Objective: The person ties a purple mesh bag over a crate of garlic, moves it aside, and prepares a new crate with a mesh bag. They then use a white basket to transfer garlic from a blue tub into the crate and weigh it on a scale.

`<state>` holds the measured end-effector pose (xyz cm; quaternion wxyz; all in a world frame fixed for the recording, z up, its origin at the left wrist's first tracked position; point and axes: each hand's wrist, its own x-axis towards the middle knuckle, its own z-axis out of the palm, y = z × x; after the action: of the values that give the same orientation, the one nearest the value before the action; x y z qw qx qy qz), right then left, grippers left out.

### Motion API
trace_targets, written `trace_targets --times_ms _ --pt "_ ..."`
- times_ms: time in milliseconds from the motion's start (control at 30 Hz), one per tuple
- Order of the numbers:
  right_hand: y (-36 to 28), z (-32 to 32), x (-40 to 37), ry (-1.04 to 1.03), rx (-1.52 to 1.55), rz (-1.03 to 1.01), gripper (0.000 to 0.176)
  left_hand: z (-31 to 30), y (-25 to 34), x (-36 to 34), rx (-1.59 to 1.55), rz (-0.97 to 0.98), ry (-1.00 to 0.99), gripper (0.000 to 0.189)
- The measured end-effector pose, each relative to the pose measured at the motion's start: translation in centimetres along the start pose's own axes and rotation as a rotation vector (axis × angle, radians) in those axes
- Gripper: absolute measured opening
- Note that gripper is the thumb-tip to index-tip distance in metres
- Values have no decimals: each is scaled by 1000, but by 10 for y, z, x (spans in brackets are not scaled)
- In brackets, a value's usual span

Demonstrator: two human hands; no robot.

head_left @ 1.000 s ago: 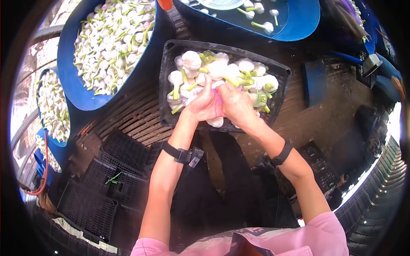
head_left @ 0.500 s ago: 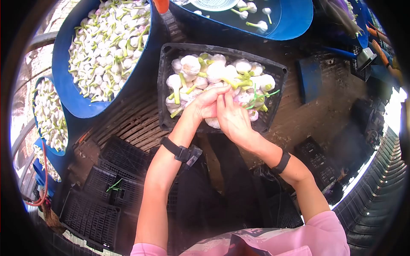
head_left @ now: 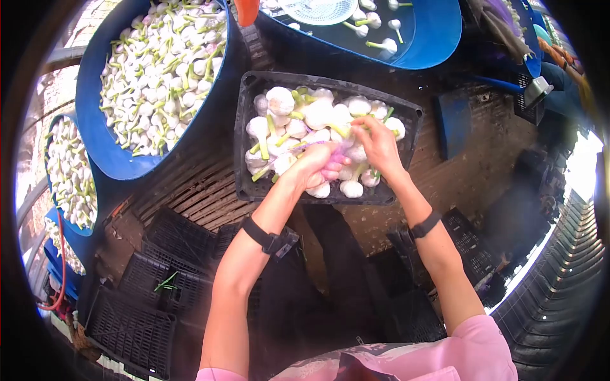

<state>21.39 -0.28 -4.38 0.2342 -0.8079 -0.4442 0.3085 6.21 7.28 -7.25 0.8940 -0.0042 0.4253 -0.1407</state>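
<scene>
A black plastic crate [head_left: 249, 190] full of white garlic bulbs [head_left: 280, 101] with green stems lies in front of me. Over the crate's middle, my left hand [head_left: 316, 164] is closed around something thin and purple, perhaps netting or a strip, that also shows at its fingers. My right hand [head_left: 376, 145] is above the crate's right part, fingertips pinched near a green stem; what they hold, if anything, is too small to make out.
Blue tubs [head_left: 95, 120] heaped with garlic stand at the left. Another blue tub [head_left: 438, 44] at the top holds water, garlic and a white strainer [head_left: 324, 10]. Black crates [head_left: 130, 330] lie lower left. Another person's arm [head_left: 562, 60] shows upper right.
My hands have moved apart, the right one going right and up. The green strip near them is no longer seen there, and purple material now shows at my left hand.
</scene>
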Motion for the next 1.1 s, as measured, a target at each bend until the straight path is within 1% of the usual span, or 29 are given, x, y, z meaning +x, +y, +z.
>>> trace_targets --times_ms 33,67,133,167,200,267,300,333,400,433,467,500,533,567,600,667,700,733,800,833,900,933,967,1000,1033,1067,1100 --pt "0 2 3 -51 83 96 23 0 -2 -1 -6 47 5 19" --pt "2 0 1 -50 87 99 23 1 -5 -2 -14 90 9 17" --pt "9 -16 2 -235 159 191 23 6 -8 -8 -21 102 18 16" --pt "10 -25 1 -288 160 167 22 8 -10 -12 -20 104 15 19" --pt "8 -26 5 -291 162 170 22 9 -12 -15 -22 102 13 22" --pt "12 -24 19 -462 41 163 23 7 -11 -11 -36 98 21 22" --pt "11 -13 27 -441 -72 80 23 5 -10 -6 -12 119 34 23" --pt "10 -2 27 -446 -70 92 23 7 -8 -5 14 134 46 23" --pt "6 10 24 -234 -196 37 26 6 -6 -3 22 126 65 23" --pt "3 5 19 -274 -263 127 33 5 -6 -2 34 114 43 23" --pt "-1 -3 13 -271 -265 127 33 4 -4 -1 51 109 24 23" --pt "-4 -14 9 -154 -253 140 33 4 -7 -2 5 98 98 20" --pt "-11 -24 4 -42 -236 154 33 5 -3 -6 9 104 103 20" --pt "-17 -36 1 65 -231 103 36 5 -3 -10 31 114 103 18" --pt "-12 -43 -6 162 -255 36 35 6 -4 -13 55 125 100 16" --pt "-11 -39 -18 12 -105 210 31 7 -5 -12 37 119 96 16" --pt "-17 -23 -20 -27 -111 219 25 7 -5 -10 14 117 91 15" --pt "3 5 -25 -18 -8 193 25 5 -6 -8 -8 113 88 15" --pt "1 29 -9 -23 -226 242 23 2 -5 1 7 129 94 16" --pt "3 28 -5 -29 -222 240 23 0 -6 2 19 146 99 16" --pt "8 7 -4 -167 -26 243 19 5 -10 -4 44 150 116 18" --pt "6 -6 -4 -155 -29 236 19 9 -5 -8 82 169 130 19" --pt "1 -21 -6 -109 61 295 18 9 -6 -15 8 150 120 23" --pt "-5 -32 -12 -76 152 361 18 11 -6 -19 4 153 123 23" --pt "-16 -40 -15 25 218 438 21 14 -8 -26 38 172 129 24" --pt "-29 -58 -19 -109 47 513 33 16 -8 -30 78 194 132 25" --pt "-43 -62 -28 -239 57 577 41 12 -9 -27 80 203 129 27"
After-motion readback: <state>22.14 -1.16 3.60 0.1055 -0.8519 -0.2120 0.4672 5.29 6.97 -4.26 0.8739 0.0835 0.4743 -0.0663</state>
